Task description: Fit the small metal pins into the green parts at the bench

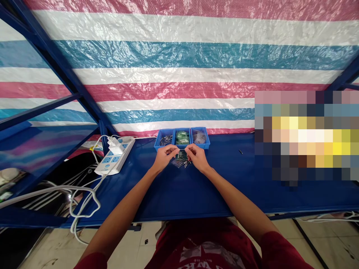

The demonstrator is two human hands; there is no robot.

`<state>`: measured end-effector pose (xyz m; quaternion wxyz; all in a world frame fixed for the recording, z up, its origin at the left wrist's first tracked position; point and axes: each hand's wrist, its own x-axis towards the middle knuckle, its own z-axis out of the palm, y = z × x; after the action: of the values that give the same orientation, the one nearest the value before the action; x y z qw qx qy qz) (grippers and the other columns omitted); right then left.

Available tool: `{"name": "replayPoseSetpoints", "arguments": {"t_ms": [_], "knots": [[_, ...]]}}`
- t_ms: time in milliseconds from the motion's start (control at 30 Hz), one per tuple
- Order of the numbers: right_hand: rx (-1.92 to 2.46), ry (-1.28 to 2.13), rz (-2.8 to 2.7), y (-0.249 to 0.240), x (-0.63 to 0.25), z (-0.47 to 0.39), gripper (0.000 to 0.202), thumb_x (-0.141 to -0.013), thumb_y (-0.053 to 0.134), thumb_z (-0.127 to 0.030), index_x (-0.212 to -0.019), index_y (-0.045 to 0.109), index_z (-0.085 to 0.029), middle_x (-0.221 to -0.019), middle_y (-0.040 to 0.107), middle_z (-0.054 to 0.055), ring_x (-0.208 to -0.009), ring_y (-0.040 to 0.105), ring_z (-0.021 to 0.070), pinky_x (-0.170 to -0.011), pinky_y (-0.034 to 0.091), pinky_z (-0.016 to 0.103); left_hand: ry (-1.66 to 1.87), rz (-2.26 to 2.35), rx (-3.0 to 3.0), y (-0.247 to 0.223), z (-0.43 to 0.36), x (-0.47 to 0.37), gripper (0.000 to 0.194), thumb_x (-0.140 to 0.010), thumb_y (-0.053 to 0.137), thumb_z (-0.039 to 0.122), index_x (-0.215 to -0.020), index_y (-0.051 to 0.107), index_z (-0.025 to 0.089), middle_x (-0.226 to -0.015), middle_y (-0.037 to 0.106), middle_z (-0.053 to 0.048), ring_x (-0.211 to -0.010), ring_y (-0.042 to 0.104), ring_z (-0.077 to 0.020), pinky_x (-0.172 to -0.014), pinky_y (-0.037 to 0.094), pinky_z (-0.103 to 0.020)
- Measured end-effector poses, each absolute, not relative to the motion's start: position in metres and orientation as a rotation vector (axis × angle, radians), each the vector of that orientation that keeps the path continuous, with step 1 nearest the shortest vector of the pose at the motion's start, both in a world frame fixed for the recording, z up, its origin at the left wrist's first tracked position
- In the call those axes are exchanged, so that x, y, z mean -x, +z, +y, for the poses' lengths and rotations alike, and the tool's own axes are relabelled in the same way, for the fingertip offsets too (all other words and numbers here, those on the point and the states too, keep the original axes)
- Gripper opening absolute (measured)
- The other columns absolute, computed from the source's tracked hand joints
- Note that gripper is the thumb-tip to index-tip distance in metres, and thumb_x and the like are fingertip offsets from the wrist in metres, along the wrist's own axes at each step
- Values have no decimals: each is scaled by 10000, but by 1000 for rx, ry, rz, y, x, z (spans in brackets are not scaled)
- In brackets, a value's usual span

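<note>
My left hand (166,156) and my right hand (195,156) face each other over the table, both with fingertips pinched. Between them stretches a thin pale edge, which looks like the top of a small clear plastic bag (182,150). Just beneath lies a little heap of green packets, clear plastic and short dark metal pins (185,163). Right behind my hands stands a blue three-part bin (206,145). Dark pins (166,140) fill its left compartment, green packets (183,137) the middle one, and clear bags (199,136) the right one.
A white power strip (119,157) with plugs and loose white cables (92,201) lies on the left of the blue table (179,198). One small dark pin (240,151) lies to the right. Blue metal frame posts and a striped tarp (179,74) enclose the table.
</note>
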<state>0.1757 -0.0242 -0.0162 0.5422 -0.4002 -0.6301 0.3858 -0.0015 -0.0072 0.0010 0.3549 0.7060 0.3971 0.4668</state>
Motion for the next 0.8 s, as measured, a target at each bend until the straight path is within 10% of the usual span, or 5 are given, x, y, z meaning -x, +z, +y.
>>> {"name": "replayPoseSetpoints", "arguments": {"t_ms": [800], "knots": [[951, 901, -1545, -18, -175, -26, 331, -860, 507, -518, -759, 559, -207, -585, 523, -34, -474, 521, 116, -494, 410, 235, 1220, 893, -1396, -8, -1, -3, 353, -650, 780, 390, -874, 732, 121, -710, 682, -70, -529, 529, -113, -465, 411, -242]]}}
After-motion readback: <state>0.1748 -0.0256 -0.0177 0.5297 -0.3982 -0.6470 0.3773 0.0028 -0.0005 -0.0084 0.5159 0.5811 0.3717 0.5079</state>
